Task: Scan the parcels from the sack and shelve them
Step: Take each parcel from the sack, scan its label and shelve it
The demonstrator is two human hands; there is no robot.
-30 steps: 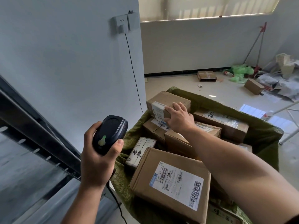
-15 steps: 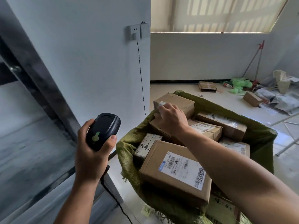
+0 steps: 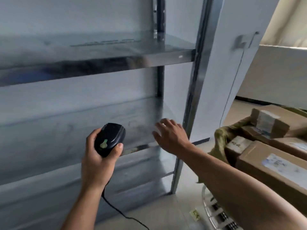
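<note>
Nearest us, the scanner cable [image 3: 116, 210] trails over the floor. The left hand [image 3: 97, 161] still wraps around the black scanner [image 3: 108, 138], thumb beside its green button. The right hand [image 3: 172, 138], which lay on a parcel half a second ago, now hangs with fingers spread, holding nothing, before the shelf rack [image 3: 103, 53]. We note the view has swung left. The green sack [image 3: 220, 138] now sits at right, with the large labelled parcel [image 3: 269, 170] near and the smaller parcel [image 3: 274, 121] farther.
</note>
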